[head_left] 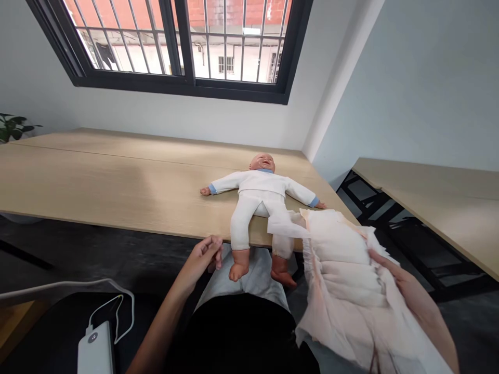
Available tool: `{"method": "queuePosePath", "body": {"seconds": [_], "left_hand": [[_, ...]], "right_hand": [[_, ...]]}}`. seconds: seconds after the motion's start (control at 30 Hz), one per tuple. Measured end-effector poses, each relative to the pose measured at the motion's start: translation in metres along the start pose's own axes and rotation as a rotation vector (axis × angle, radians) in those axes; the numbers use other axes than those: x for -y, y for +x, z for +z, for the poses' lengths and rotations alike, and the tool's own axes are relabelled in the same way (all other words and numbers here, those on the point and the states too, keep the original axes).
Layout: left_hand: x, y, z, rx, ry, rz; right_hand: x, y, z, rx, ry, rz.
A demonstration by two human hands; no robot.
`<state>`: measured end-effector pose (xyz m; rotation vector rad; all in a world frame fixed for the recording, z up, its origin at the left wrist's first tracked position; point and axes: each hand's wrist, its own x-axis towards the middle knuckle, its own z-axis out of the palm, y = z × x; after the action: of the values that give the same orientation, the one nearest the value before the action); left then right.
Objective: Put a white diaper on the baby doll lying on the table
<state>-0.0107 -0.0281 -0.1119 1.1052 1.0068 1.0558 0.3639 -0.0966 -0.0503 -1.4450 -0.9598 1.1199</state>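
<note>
A pale pink padded disposable diaper (343, 275) hangs unfolded with ruffled edges, held in the right hand (393, 275). Its flap lies across the thigh of a baby doll (261, 197), which wears white clothes and lies face-up, feet over the desk (117, 176) edge. The empty left hand (202, 257), loosely curled, is near the doll's foot.

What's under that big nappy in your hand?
The diaper in your right hand lies over the baby doll's leg and the edge of the wooden table. The parts right beneath it are covered, so I can't see them.
</note>
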Motion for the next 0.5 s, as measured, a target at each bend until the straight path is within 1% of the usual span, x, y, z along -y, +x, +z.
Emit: {"method": "queuePosePath", "body": {"seconds": [0.07,0.1,0.13,0.17,0.27,0.33,0.37,0.43,0.5], "left_hand": [[0.02,0.007,-0.014,0.011,0.044,-0.101],[0.031,0.01,-0.016,0.039,0.037,-0.153],[0.04,0.013,-0.016,0.082,-0.003,-0.201],[0.048,0.015,-0.012,0.142,-0.077,-0.248],[0.064,0.018,0.01,0.375,-0.395,-0.346],[0.067,0.017,0.03,0.518,-0.578,-0.37],[0.068,0.016,0.04,0.572,-0.652,-0.377],[0.07,0.015,0.058,0.609,-0.779,-0.368],[0.072,0.016,0.073,0.604,-0.863,-0.327]], "right_hand": [[-0.003,0.001,-0.012,-0.012,0.18,0.266],[-0.004,0.003,-0.016,-0.027,0.273,0.381],[-0.006,0.004,-0.019,-0.053,0.342,0.448],[-0.008,0.006,-0.02,-0.087,0.395,0.483],[-0.009,0.011,-0.017,-0.145,0.494,0.53],[-0.009,0.014,-0.014,-0.151,0.53,0.578],[-0.008,0.015,-0.013,-0.154,0.54,0.6],[-0.008,0.017,-0.01,-0.161,0.552,0.625],[-0.009,0.02,-0.008,-0.163,0.556,0.632]]}}
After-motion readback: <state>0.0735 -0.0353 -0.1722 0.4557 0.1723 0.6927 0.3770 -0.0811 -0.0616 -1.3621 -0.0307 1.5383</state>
